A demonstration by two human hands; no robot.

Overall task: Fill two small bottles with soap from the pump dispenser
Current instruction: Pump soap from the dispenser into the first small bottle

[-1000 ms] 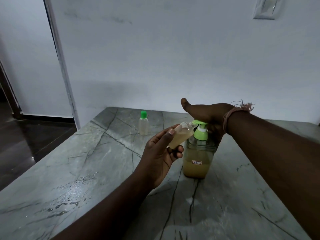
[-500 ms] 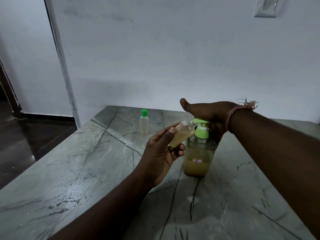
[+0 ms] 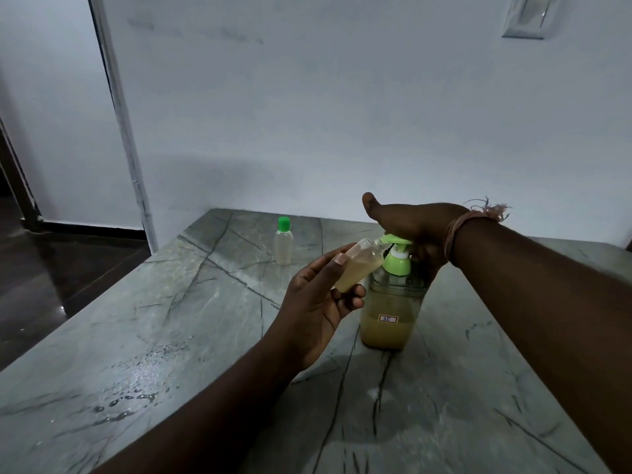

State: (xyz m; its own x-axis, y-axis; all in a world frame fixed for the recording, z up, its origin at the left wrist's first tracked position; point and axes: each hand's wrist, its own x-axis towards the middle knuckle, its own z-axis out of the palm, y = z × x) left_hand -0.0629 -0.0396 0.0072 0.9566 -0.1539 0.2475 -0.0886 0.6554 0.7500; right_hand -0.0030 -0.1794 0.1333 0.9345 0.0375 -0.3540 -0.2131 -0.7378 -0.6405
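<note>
1. Pump dispenser [image 3: 390, 313]: a clear jar with a green pump head, standing upright on the table [image 3: 171, 336]; tan soap is filling roughly its lower third, and a small label reading "35" is showing on its front.
2. Open small bottle [image 3: 359, 266]: tilting with its mouth meeting the pump spout, partly filled with pale soap.
3. Left hand [image 3: 318, 309]: gripping the open small bottle, thumb along its near side and fingers curling under it.
4. Right hand [image 3: 413, 224]: lying palm-down on the pump head, thumb sticking out and fingers hidden behind the jar; a thread band [image 3: 460, 227] is circling the wrist.
5. Capped small bottle [image 3: 283, 246]: standing upright with a green cap, well apart, toward the wall [image 3: 342, 114].
6. Water droplets [image 3: 136, 388]: lying on the table's near-left area.
</note>
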